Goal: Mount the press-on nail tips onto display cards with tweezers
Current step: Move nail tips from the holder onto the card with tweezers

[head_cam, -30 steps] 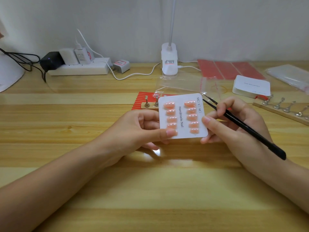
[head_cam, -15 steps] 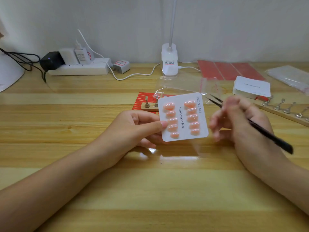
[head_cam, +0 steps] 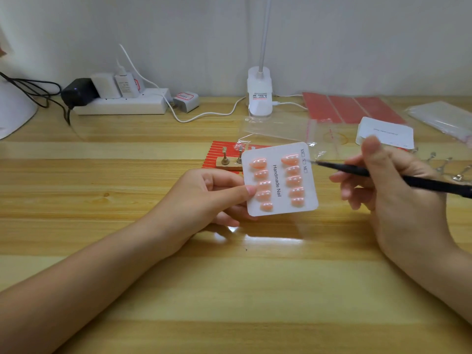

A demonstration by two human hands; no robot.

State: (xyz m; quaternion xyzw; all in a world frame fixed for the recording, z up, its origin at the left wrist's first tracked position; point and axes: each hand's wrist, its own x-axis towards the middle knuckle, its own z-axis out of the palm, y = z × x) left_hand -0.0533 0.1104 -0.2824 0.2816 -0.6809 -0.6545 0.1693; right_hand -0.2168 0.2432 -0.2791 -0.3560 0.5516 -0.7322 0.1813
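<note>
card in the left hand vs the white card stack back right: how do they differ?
The held card carries two columns of pink nail tips; the card stack shows none. The left hand holds the held card tilted above the table; the card stack lies flat on it. The held card is a single sheet; the card stack looks thicker. Both are white, rounded at the corners and printed.

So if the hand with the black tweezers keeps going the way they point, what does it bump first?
Probably the top right corner of the white nail card, by the size boxes. The right hand aims the black tweezers there, though depth is unclear.
</note>
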